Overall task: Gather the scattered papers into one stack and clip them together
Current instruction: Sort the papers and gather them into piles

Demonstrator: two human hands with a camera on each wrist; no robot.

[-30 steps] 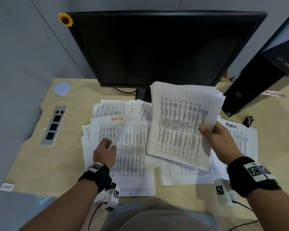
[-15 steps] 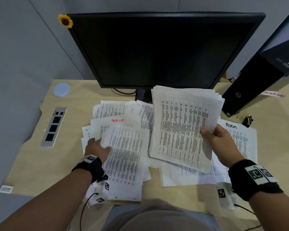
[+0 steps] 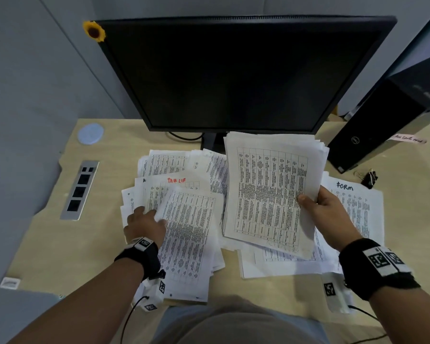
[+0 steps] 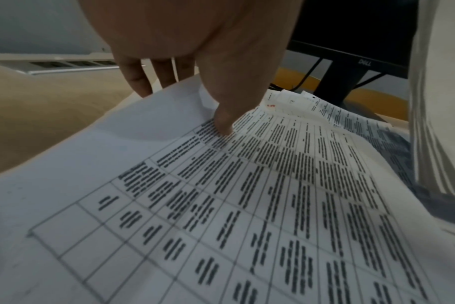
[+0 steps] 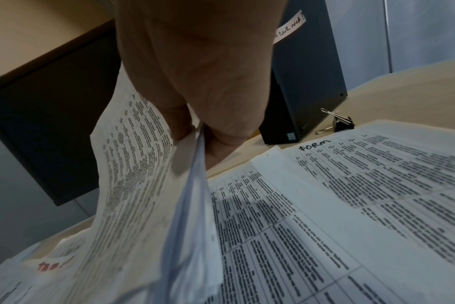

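Observation:
My right hand (image 3: 317, 203) grips a thick stack of printed sheets (image 3: 268, 192) by its right edge and holds it tilted above the desk, thumb on top and fingers behind. My left hand (image 3: 151, 216) pinches the left edge of one loose table sheet (image 3: 189, 234); in the left wrist view the thumb (image 4: 222, 121) presses on top and the fingers (image 4: 140, 82) reach under the edge. More loose sheets (image 3: 169, 165) lie fanned behind it. A second pile headed "FORM" (image 3: 358, 207) lies under my right hand. A black binder clip (image 3: 369, 178) rests on the desk at the right.
A large dark monitor (image 3: 233, 70) stands right behind the papers, its stand (image 3: 209, 142) among them. A black computer case (image 3: 382, 125) leans at the right beside the clip. A socket panel (image 3: 80, 189) and a round blue disc (image 3: 90, 133) sit in the desk at the left.
My left hand has shifted slightly left and taken the loose sheet by its edge, turning it askew over the left pile. The stack in my right hand has barely moved.

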